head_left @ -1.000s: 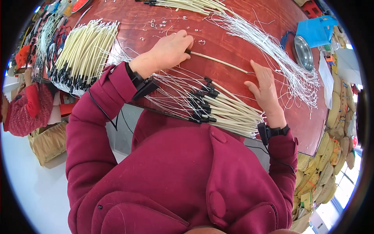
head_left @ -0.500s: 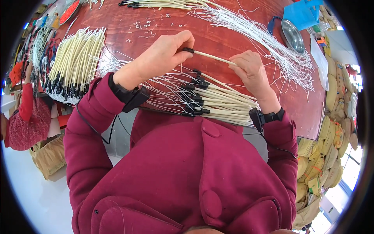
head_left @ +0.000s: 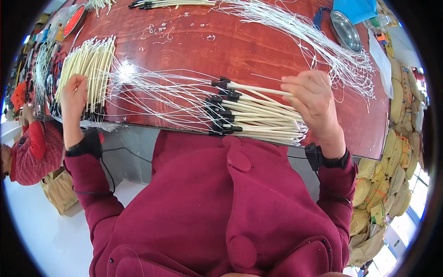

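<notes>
In my right hand (head_left: 314, 101), closed fingers grip one end of a cream tube (head_left: 258, 88) with a black fitting at its far end. That tube lies just above a pile of similar cream tubes (head_left: 267, 117), whose black fittings (head_left: 217, 113) point left. Long white cords (head_left: 161, 85) run leftward from the fittings across the red table. Out at the left, my left hand (head_left: 74, 94) is raised with its fingers pinched together, in front of a thick bundle of cream tubes (head_left: 99, 57). Anything between those fingers is too small to make out.
A large bundle of white cords (head_left: 318, 44) spreads over the right side of the red table (head_left: 184, 53). Beyond it are a metal dish (head_left: 346, 32) and a blue container (head_left: 355, 10). A dish of red bits (head_left: 74, 21) stands far left. Another person (head_left: 37, 147) sits at left.
My left hand has let go of the tube's black end and moved far left. The right hand has shifted slightly right and down, lowering the tube toward the pile.
</notes>
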Demonstrator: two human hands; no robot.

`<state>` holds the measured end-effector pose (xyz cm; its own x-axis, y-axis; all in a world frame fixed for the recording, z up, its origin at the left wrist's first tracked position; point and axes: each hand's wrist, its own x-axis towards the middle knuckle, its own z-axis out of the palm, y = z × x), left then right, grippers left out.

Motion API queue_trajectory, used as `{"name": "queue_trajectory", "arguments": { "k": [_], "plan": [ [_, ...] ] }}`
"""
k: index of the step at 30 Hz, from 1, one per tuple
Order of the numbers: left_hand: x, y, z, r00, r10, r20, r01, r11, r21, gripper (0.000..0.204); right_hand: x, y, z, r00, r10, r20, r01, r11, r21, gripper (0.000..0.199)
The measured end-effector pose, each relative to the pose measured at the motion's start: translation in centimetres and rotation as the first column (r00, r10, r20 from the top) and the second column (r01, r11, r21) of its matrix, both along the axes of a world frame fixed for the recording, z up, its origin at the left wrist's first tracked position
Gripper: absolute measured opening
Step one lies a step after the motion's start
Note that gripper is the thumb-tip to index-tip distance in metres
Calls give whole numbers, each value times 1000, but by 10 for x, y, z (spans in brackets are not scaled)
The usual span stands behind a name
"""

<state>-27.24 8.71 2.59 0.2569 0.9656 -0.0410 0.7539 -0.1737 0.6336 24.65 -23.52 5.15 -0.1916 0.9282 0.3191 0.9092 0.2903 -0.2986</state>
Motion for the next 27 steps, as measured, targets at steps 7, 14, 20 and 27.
{"name": "queue_trajectory", "arguments": {
  "k": [7, 14, 20, 27],
  "plan": [
    [67, -47, 32, 841, -433, -324, 486, 868, 100, 34, -5, -27, -17, 991, 55, -125, -73, 987, -143, 33],
    [259, -95, 4, 570, -819, -71, 810, 545, 215, 30, 9, -34, -17, 992, -123, -4, 122, 988, -90, 50],
    [348, -141, -47, 449, -875, -180, 882, 403, 244, 19, 16, -30, -16, 968, -251, 28, 252, 965, -76, 49],
    [334, -121, -58, 404, -847, -345, 908, 326, 261, 12, 24, -23, -29, 962, -273, 25, 274, 955, -111, 50]
  ]
}}
